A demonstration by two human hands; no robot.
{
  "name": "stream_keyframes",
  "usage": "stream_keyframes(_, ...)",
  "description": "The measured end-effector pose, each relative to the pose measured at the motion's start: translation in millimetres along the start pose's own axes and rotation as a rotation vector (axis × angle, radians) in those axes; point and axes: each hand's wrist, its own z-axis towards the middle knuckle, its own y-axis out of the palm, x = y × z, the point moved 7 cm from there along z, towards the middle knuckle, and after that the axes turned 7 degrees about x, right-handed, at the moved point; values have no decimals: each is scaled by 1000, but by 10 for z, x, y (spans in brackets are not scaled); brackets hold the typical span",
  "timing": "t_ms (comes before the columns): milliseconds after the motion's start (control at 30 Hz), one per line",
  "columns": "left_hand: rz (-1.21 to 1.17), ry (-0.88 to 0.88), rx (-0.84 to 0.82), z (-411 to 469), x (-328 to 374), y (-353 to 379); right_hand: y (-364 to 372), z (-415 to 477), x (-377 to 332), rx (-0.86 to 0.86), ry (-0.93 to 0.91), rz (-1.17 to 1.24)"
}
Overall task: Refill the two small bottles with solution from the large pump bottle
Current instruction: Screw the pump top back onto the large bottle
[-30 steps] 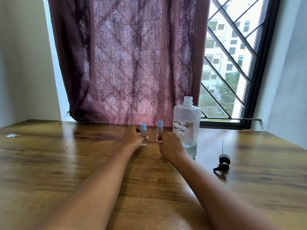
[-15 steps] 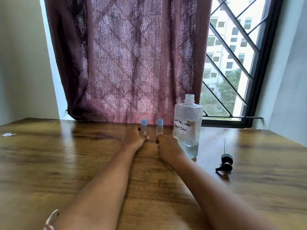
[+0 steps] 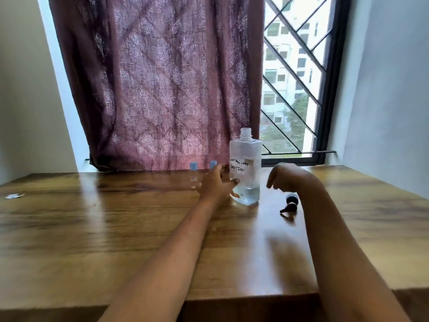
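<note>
One camera sits on the person's head. It looks forward and a little down, over the brown wooden counter (image 3: 116, 228), toward the purple patterned curtain (image 3: 162, 89) and barred window (image 3: 297, 77).

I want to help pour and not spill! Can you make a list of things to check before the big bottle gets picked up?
1. Big bottle is open at the neck: ok, the pump lies apart on the table.
2. Big bottle has solution in it: ok, a little shows at the bottom.
3. Small bottles are open for filling: not ok, the left small bottle and the right small bottle both wear blue caps.
4. Small bottles stand upright: ok.
5. A hand grips the big bottle: not ok, the left hand is open beside it and the right hand hangs empty.
6. Small bottles are empty: cannot tell.
</note>
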Motion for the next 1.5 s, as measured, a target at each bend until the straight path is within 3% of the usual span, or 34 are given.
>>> stream_keyframes(67, -124, 7, -52, -56, 163, 99, -71, 17, 305, 250, 56, -133)
stream_keyframes(200, -198, -27, -88, -127, 178, 276, 345, 22, 522, 96, -35, -177)
stream_keyframes(433, -202, -56, -111, 23, 65, 463, 465, 122, 364, 69, -225, -140)
stream_keyframes(533, -225, -21, -64, 82, 16, 522, 297, 181, 419, 237, -213, 94)
stream_keyframes(700, -205, -3, -18, 184, -45, 514, -263, 131, 287, 720, -215, 428)
stream_keyframes(833, -187, 7, 16, 176, -35, 471, -734, 33, 32, 916, -297, 702)
stream_keyframes(1067, -195, 16, 42, 135, -13, 365, -1418, 113, -308, 835, -220, 1210)
stream_keyframes(1367, -190, -14, 28, 61, 8, 296, -1917, -18, -677, 667, -267, 1391)
stream_keyframes(1500, -205, -26, 21, 46, 6, 298, -2016, -95, -702, 707, -240, 1346)
